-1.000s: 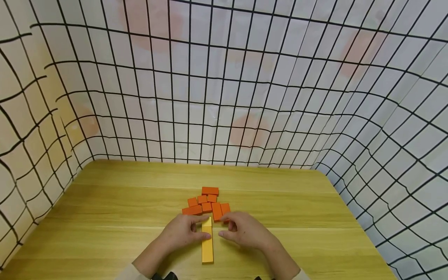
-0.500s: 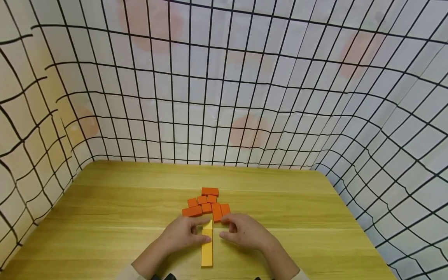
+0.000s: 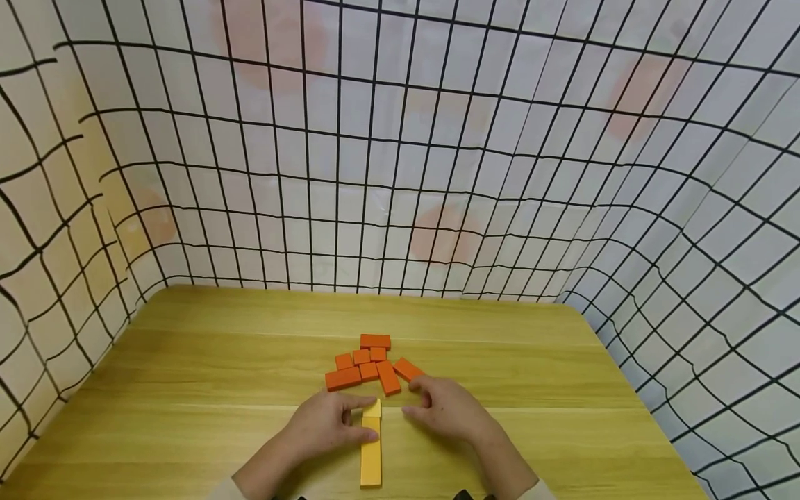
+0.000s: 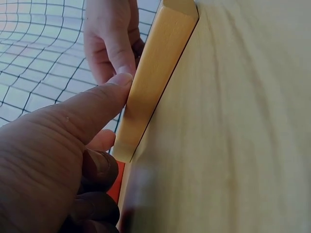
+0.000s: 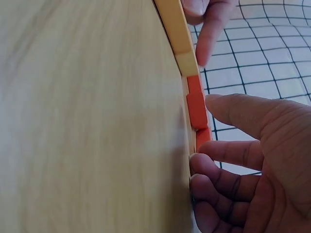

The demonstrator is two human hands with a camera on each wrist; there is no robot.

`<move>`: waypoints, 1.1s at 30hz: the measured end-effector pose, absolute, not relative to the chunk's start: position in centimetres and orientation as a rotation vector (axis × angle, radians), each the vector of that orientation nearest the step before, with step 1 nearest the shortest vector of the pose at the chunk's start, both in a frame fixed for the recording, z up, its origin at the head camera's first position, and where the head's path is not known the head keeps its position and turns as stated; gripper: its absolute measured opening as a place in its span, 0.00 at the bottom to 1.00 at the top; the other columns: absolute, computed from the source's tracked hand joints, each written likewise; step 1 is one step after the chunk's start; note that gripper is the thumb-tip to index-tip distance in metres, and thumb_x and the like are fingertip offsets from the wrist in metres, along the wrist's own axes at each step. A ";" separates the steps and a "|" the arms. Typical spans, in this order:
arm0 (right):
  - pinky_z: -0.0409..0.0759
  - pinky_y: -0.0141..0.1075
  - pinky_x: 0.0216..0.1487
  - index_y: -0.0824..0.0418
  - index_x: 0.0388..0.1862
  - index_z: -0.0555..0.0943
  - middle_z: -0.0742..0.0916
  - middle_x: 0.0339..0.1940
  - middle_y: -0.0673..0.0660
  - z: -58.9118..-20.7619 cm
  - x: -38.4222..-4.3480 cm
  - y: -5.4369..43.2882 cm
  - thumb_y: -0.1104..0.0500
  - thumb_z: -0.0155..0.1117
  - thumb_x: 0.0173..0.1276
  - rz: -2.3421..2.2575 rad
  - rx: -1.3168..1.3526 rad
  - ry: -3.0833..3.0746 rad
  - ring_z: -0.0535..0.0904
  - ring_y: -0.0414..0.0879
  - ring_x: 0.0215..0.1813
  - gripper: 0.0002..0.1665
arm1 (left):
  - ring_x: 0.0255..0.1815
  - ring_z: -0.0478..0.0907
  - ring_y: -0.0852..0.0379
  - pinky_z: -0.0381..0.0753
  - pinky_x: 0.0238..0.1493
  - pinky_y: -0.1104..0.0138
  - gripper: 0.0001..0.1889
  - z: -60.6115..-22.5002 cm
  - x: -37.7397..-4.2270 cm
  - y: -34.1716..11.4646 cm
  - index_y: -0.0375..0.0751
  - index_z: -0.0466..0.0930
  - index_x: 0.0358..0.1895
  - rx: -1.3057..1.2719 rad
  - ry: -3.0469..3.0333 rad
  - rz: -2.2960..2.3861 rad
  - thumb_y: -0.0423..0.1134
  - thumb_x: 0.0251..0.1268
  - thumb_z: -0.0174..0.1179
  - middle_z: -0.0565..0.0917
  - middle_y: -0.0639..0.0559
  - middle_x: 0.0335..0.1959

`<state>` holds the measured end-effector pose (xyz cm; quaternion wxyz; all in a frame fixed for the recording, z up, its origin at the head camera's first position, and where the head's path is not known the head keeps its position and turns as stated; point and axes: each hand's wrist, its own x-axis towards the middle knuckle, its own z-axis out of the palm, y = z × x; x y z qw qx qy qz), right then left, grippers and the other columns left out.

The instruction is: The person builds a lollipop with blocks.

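A long yellow block [image 3: 371, 464] lies lengthwise near the front of the table, with a short, paler yellow block [image 3: 373, 410] at its far end. My left hand [image 3: 320, 425] lays its thumb on the long block and its outstretched index finger over the short one. In the left wrist view, the thumb tip presses the face of the yellow block [image 4: 158, 60]. My right hand [image 3: 451, 411] has its index fingertip at the near end of a slanted orange block [image 3: 408, 369]. Its thumb is apart from the blocks, and the other fingers curl loosely underneath.
Several orange blocks [image 3: 343, 378] lie in a loose cluster beyond the yellow ones, with one orange block [image 3: 376, 341] at the back. The wooden table [image 3: 206, 361] is enclosed at the back and sides by black wire mesh [image 3: 369, 201] before pale sheeting.
The yellow blocks have slid toward me under my left hand. My right hand has moved right, and the rightmost orange block has turned and separated from its neighbour, which is now tilted.
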<state>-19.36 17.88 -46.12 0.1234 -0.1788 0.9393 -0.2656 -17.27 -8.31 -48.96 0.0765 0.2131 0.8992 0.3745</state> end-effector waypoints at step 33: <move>0.81 0.45 0.43 0.56 0.46 0.85 0.89 0.42 0.52 -46.2 -20.7 13.7 0.35 0.71 0.63 -0.655 -0.324 2.907 0.82 0.46 0.40 0.27 | 0.16 0.61 0.69 0.59 0.19 0.71 0.33 -49.2 -17.1 -8.2 0.56 0.86 0.60 0.681 2.720 1.124 0.65 0.51 0.74 0.69 0.66 0.14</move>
